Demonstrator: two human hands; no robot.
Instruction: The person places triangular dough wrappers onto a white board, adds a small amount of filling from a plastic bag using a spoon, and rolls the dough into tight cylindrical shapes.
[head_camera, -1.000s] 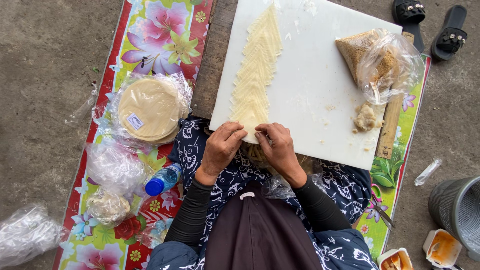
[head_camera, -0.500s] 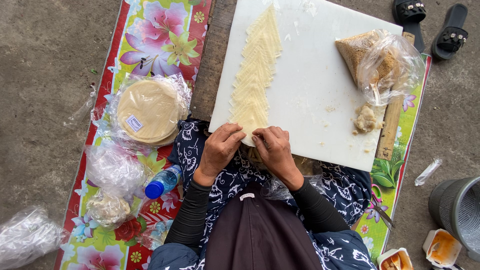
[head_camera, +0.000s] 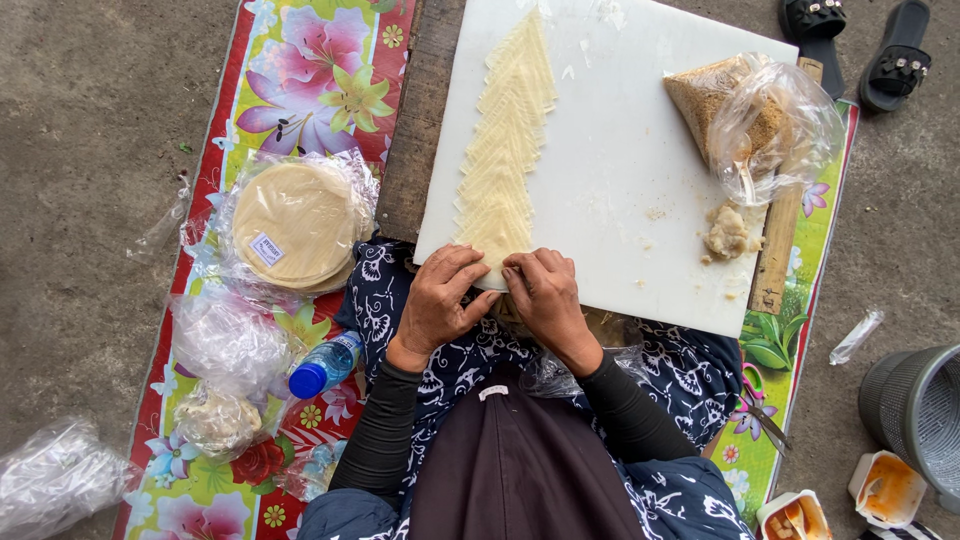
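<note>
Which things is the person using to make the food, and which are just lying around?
Being used:
left hand
right hand
row of wrappers
white board
bag of filling
stack of round wrappers

Just lying around:
water bottle
sandals
grey bin
scissors

A white cutting board (head_camera: 620, 180) carries pale yellow folded wrappers (head_camera: 505, 140). The mat (head_camera: 300, 70) shows pink and yellow flowers on red. Blue-capped bottle (head_camera: 325, 367); navy, white-patterned clothing (head_camera: 680, 370).
</note>
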